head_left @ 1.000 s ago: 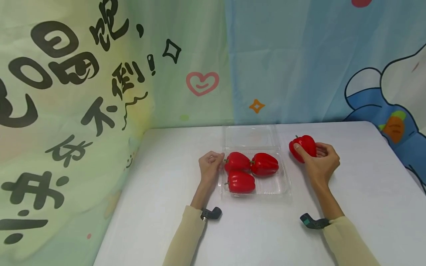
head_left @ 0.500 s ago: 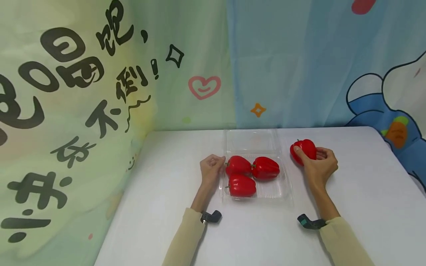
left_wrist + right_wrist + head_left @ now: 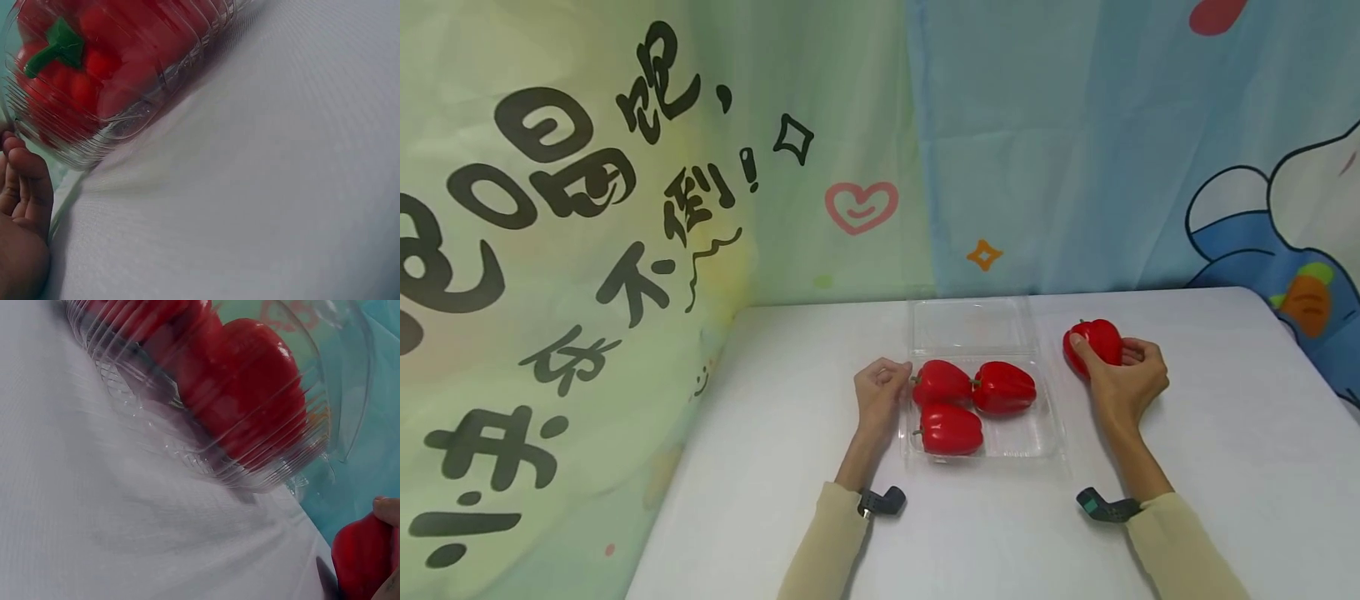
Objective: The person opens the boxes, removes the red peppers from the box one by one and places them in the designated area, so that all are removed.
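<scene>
Three red bell peppers lie in a clear plastic clamshell box (image 3: 1018, 442) in the head view: one pepper (image 3: 942, 382) at back left, one pepper (image 3: 1004, 387) at right, one pepper (image 3: 951, 430) in front. My left hand (image 3: 877, 392) pinches the box's left rim with curled fingers; the left wrist view has its fingers (image 3: 39, 164) right at the rim, beside a green pepper stem (image 3: 56, 49). Right of the box, my right hand (image 3: 1123, 383) grips another red bell pepper (image 3: 1097, 343), thumb across its front. Only part of that pepper (image 3: 362, 556) appears in the right wrist view.
The box's lid (image 3: 970, 325) stands open toward the back of the white table (image 3: 985, 533). Behind the table hangs a printed cloth (image 3: 1037, 150), and another printed side (image 3: 587, 333) runs along the left. Both wrists wear dark camera straps.
The whole scene sits slightly lower in the head view. Both hands keep their holds, and the peppers in the box stay in place.
</scene>
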`<state>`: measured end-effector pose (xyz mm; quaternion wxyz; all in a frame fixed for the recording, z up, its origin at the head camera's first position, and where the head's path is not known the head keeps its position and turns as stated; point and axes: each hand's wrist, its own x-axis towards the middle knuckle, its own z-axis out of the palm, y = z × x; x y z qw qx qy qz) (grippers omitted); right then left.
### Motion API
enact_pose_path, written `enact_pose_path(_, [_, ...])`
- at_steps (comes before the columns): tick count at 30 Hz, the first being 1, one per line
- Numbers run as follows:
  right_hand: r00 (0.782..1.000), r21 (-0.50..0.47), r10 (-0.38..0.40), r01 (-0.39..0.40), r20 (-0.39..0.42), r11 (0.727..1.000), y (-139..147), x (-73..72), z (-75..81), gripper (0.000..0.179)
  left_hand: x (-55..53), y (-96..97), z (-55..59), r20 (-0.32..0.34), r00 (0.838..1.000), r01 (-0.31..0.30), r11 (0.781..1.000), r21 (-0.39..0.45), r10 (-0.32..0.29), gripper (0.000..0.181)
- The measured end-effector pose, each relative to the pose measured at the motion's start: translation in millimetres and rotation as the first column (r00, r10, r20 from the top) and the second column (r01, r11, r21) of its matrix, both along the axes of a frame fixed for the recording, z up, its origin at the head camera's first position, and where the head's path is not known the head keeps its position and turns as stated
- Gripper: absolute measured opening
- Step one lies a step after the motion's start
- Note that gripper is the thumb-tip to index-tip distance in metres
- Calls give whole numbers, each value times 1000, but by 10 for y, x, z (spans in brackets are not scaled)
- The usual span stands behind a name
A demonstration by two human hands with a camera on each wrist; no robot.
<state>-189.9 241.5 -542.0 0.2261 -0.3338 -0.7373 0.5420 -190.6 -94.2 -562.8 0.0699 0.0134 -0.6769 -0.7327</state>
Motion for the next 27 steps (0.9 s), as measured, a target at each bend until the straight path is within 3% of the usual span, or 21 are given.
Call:
enact_pose_path(6, [1000,17,-3,3,10,1000,-26,10,-45,80,49,18,-20,-10,1000,2,1000,-22,-3,31])
enact_pose_path(14, [998,75,54,-51,-34,996,-104,-15,-46,84,3,10,11,-57,998,10,1000,-24,-12,32])
enact_pose_path(22, [994,90,109,-108,-2,990,-152,-18,-62,88,-5,-5,9,-6,1000,-11,1000,-7,10,28])
enact_pose_path(27, [994,84,112,-112,6,990,-172,20,-77,89,2,-7,-12,-15,1000,-6,1000,-21,6,28])
